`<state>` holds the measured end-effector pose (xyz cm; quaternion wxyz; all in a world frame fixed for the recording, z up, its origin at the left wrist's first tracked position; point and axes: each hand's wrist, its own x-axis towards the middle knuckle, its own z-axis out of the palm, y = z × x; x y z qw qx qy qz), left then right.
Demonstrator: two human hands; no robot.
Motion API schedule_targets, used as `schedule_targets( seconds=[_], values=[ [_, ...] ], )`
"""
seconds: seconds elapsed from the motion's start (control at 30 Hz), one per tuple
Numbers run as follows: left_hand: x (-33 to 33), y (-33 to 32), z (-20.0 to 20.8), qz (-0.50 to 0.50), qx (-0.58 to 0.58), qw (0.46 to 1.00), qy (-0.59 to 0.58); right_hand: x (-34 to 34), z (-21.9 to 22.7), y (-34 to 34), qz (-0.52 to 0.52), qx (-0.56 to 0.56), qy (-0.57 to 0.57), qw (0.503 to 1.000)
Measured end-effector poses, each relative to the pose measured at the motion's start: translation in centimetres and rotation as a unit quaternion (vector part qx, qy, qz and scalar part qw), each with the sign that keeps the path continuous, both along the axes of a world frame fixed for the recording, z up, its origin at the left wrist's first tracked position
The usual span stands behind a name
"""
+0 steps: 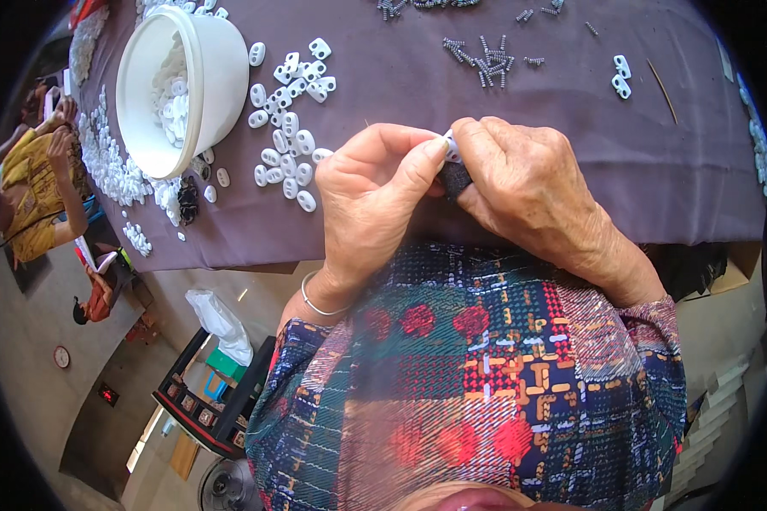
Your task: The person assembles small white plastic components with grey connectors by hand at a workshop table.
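Close together over the table's near edge, both my hands are closed on one small white plastic cord-lock piece [452, 152] with dark holes. My left hand [371, 183] pinches it between thumb and forefinger from the left. From the right, my right hand [520, 175] wraps its curled fingers over it and hides most of it. A dark, rough-textured thing [456, 179] shows under the right fingers; I cannot tell what it is. Loose white two-holed oval pieces [290, 149] lie left of my hands. Small metal springs [493, 64] are scattered beyond them.
A white plastic tub [194, 85] lies tipped at the left, with white pieces inside. Heaps of white parts [115, 162] line the table's left edge. Two joined white pieces [622, 77] and a thin brown stick [661, 91] lie far right. Other people [43, 192] sit left.
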<state>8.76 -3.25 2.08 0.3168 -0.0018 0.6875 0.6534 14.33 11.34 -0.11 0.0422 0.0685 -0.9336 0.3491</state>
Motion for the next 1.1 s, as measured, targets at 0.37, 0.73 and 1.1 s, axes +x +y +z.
schedule_targets(
  seconds=[0.37, 0.73, 1.1],
  values=[
    [0.59, 0.12, -0.11, 0.006, 0.022, 1.0, 0.006, 0.14, -0.14, -0.15, -0.007, -0.021, 0.038, 0.999],
    [0.67, -0.04, -0.34, 0.008, 0.028, 0.999, 0.032, 0.13, -0.13, -0.51, -0.019, -0.03, 0.046, 0.998],
    [0.59, -0.32, -0.66, -0.016, 0.008, 0.998, 0.067, 0.29, -0.46, -0.75, -0.021, -0.008, 0.054, 0.998]
  ],
)
